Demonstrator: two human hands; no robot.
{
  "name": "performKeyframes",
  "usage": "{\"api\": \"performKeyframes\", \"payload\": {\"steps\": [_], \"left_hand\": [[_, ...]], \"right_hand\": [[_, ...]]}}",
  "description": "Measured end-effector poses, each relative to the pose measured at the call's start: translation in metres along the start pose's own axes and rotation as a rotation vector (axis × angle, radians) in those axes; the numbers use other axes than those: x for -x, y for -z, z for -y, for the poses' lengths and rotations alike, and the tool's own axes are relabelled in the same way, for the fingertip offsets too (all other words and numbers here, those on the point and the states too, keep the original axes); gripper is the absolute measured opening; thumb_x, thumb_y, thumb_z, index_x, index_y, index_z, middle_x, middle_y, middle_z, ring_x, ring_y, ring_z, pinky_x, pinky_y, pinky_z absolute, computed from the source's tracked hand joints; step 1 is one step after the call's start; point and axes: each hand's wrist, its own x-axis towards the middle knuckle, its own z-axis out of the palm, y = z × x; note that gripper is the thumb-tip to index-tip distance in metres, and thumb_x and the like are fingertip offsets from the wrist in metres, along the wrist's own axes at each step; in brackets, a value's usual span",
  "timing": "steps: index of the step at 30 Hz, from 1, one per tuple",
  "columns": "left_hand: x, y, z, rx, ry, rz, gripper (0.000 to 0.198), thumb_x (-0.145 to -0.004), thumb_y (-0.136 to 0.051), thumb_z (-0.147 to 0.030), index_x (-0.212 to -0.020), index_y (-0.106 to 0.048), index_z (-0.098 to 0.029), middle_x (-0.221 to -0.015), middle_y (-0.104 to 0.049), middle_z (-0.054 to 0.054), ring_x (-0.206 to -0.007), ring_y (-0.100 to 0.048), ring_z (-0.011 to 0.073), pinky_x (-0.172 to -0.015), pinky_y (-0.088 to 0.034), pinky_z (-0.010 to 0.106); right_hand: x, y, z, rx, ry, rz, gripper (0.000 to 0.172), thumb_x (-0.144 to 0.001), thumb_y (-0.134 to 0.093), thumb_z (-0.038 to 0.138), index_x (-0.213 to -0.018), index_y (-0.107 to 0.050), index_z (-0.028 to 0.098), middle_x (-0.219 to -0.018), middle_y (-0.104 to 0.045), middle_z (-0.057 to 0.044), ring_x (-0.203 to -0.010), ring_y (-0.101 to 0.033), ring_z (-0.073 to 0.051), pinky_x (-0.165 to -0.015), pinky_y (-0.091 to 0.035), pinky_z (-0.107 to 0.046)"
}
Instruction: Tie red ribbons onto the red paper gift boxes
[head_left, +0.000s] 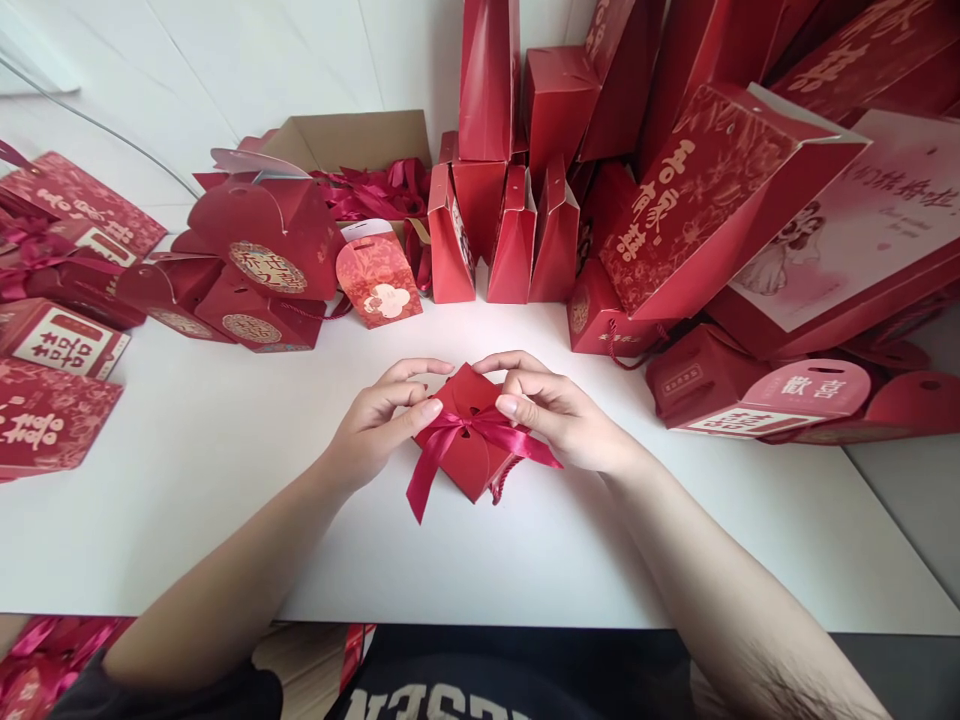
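A small red gift box (478, 473) is on the white table in front of me, its folded top facing up. A magenta satin ribbon (429, 465) is tied in a bow across that top, its tails hanging to either side. My left hand (386, 410) grips the box's left side, thumb at the upper left edge near the bow. On the other side my right hand (551, 405) holds the box, with the thumb by the ribbon and the index finger at the far corner. A twisted red cord (504, 484) shows at the box's lower right. The box's underside is hidden.
Red gift boxes (270, 240) stand at the back left, and more (52, 420) lie at the far left. Behind them, a cardboard carton (360, 140) holds magenta ribbons. Tall red boxes (690, 200) are stacked at the back right. The white table (225, 480) ends close to my body.
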Motion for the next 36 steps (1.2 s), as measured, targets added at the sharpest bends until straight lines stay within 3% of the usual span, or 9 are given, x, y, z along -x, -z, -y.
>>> {"api": "performKeyframes", "payload": {"steps": [17, 19, 21, 23, 25, 27, 30, 32, 36], "left_hand": [[0.002, 0.002, 0.004, -0.027, -0.007, -0.083, 0.035, -0.090, -0.061, -0.035, -0.061, -0.057, -0.018, -0.120, -0.060, 0.007, -0.125, -0.052, 0.0237, -0.096, -0.047, 0.033], [0.001, 0.001, 0.003, -0.032, -0.012, -0.112, 0.036, -0.091, -0.060, -0.036, -0.060, -0.056, -0.017, -0.120, -0.061, 0.007, -0.125, -0.051, 0.0237, -0.096, -0.047, 0.033], [0.001, 0.000, 0.003, -0.029, -0.015, -0.147, 0.037, -0.091, -0.060, -0.037, -0.060, -0.055, -0.017, -0.120, -0.061, 0.007, -0.126, -0.051, 0.0239, -0.096, -0.046, 0.033], [0.002, 0.000, 0.004, -0.002, -0.003, -0.176, 0.037, -0.091, -0.060, -0.037, -0.060, -0.054, -0.017, -0.119, -0.061, 0.007, -0.126, -0.051, 0.0245, -0.094, -0.046, 0.033], [0.001, 0.000, 0.004, 0.042, 0.022, -0.197, 0.038, -0.091, -0.060, -0.038, -0.060, -0.052, -0.017, -0.118, -0.061, 0.008, -0.124, -0.052, 0.0251, -0.092, -0.047, 0.034], [0.001, -0.001, 0.005, 0.077, 0.035, -0.216, 0.039, -0.090, -0.061, -0.039, -0.059, -0.050, -0.017, -0.117, -0.061, 0.007, -0.119, -0.054, 0.0249, -0.091, -0.046, 0.034], [-0.001, -0.001, 0.007, 0.067, 0.028, -0.243, 0.041, -0.090, -0.060, -0.039, -0.058, -0.049, -0.017, -0.116, -0.060, 0.007, -0.112, -0.056, 0.0228, -0.091, -0.046, 0.033], [-0.001, 0.000, 0.006, 0.003, 0.000, -0.293, 0.039, -0.090, -0.059, -0.037, -0.058, -0.050, -0.017, -0.109, -0.058, 0.006, -0.104, -0.055, 0.0200, -0.088, -0.046, 0.031], [0.001, -0.001, 0.002, -0.177, -0.058, -0.392, 0.035, -0.089, -0.060, -0.031, -0.059, -0.048, -0.017, -0.085, -0.046, 0.002, -0.077, -0.048, 0.0133, -0.070, -0.043, 0.028]], "right_hand": [[-0.007, 0.003, -0.019, -0.009, 0.130, -0.042, 0.033, -0.095, -0.058, 0.037, -0.068, -0.050, 0.021, -0.104, -0.053, -0.005, -0.123, -0.050, -0.022, -0.111, -0.036, -0.042], [-0.005, 0.003, -0.015, 0.062, 0.116, -0.084, 0.027, -0.094, -0.060, 0.037, -0.072, -0.056, 0.022, -0.104, -0.055, -0.005, -0.121, -0.051, -0.022, -0.110, -0.037, -0.042], [-0.002, 0.003, -0.008, 0.145, 0.108, -0.133, 0.015, -0.095, -0.059, 0.037, -0.088, -0.061, 0.025, -0.109, -0.056, -0.005, -0.119, -0.052, -0.022, -0.108, -0.039, -0.042], [0.002, 0.003, 0.003, 0.237, 0.122, -0.197, 0.014, -0.096, -0.056, 0.039, -0.102, -0.060, 0.026, -0.112, -0.057, -0.006, -0.113, -0.055, -0.021, -0.103, -0.043, -0.041], [0.005, 0.004, 0.015, 0.355, 0.123, -0.278, 0.017, -0.096, -0.056, 0.041, -0.096, -0.059, 0.025, -0.102, -0.058, -0.005, -0.099, -0.057, -0.020, -0.093, -0.047, -0.037], [0.008, 0.005, 0.025, 0.440, 0.048, -0.303, 0.024, -0.096, -0.055, 0.045, -0.087, -0.056, 0.023, -0.090, -0.060, -0.003, -0.084, -0.057, -0.017, -0.079, -0.047, -0.032], [0.010, 0.008, 0.032, 0.548, -0.154, -0.202, 0.037, -0.095, -0.051, 0.055, -0.080, -0.055, 0.022, -0.075, -0.060, 0.001, -0.067, -0.053, -0.014, -0.061, -0.041, -0.027], [0.011, 0.009, 0.032, 0.561, -0.269, -0.130, 0.045, -0.094, -0.047, 0.061, -0.074, -0.053, 0.021, -0.066, -0.059, 0.002, -0.060, -0.052, -0.013, -0.058, -0.039, -0.027], [0.012, 0.007, 0.030, 0.287, -0.398, 0.034, 0.053, -0.095, -0.041, 0.064, -0.069, -0.055, 0.020, -0.062, -0.065, 0.000, -0.055, -0.060, -0.013, -0.059, -0.044, -0.027]]}}
